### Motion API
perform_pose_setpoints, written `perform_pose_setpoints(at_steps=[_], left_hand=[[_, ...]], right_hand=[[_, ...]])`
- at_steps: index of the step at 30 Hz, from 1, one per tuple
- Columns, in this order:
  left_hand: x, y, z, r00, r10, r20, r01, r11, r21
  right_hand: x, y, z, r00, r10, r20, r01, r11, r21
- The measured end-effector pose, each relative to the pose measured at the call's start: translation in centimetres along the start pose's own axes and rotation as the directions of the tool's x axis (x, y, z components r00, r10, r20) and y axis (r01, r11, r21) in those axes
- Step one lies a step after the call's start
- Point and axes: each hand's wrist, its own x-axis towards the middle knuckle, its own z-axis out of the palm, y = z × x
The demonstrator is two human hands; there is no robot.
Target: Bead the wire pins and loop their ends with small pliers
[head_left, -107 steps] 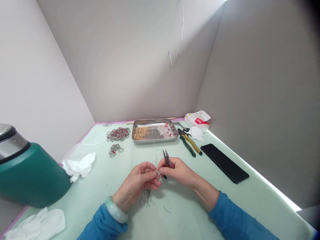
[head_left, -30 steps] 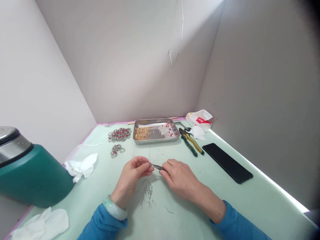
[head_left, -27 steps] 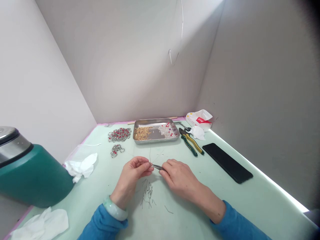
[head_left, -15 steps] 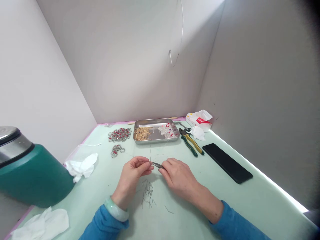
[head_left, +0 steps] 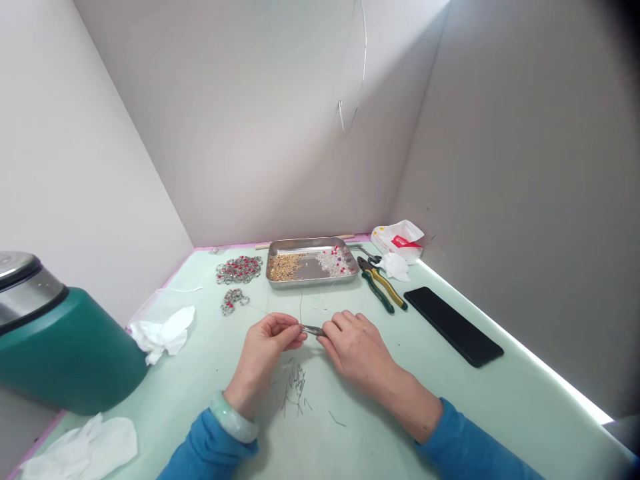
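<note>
My left hand (head_left: 274, 341) pinches a thin wire (head_left: 301, 307), whose free end stands up above the fingertips. Closed around a pair of small pliers (head_left: 314, 331), my right hand (head_left: 354, 345) holds their jaws right at the left fingertips. The pliers' handles are hidden in the palm. A fine strand runs from the left hand toward a small heap of chain with red beads (head_left: 234, 301). Below the hands lie several short wire pieces (head_left: 296, 387).
A metal tray (head_left: 313, 284) holds gold, clear and red beads. Left of it is a larger beaded chain pile (head_left: 240, 269). On the right are green-and-yellow pliers (head_left: 383, 287), a black phone (head_left: 454, 327) and a tissue pack (head_left: 397, 241). A green flask (head_left: 75, 353) stands left, near crumpled tissues (head_left: 165, 333).
The pliers' jaws have shifted slightly left and turned flatter at the left fingertips. My left hand stays nearly still.
</note>
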Motion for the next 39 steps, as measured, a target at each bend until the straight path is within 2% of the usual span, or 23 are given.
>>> perform_pose_setpoints(at_steps=[19,23,28,31,35,39], left_hand=[[0.0,-0.2,0.2,0.999,0.039,-0.013,-0.039,0.999,0.0],[-0.1,-0.2,0.2,1.0,0.02,-0.005,-0.02,0.998,-0.063],[-0.2,-0.1,-0.1,0.997,-0.077,0.031,0.082,0.968,-0.239],[-0.2,-0.1,-0.2,0.991,-0.116,0.062,0.13,0.94,-0.317],[-0.4,-0.3,0.3,0.989,-0.102,0.111,0.136,0.921,-0.364],[-0.9,-0.5,1.1,0.989,-0.059,0.138,0.099,0.946,-0.308]], right_hand=[[-0.1,0.0,0.1,1.0,0.005,0.019,-0.006,0.999,0.05],[-0.1,0.0,0.2,0.999,0.031,0.025,-0.034,0.995,0.098],[-0.2,0.1,0.1,0.996,0.079,0.031,-0.084,0.967,0.239],[-0.1,-0.1,-0.4,0.988,0.145,0.045,-0.149,0.877,0.456],[0.3,-0.8,-0.8,0.961,0.271,0.063,-0.224,0.62,0.752],[0.7,-1.6,-0.6,0.93,0.354,0.101,-0.251,0.409,0.877]])
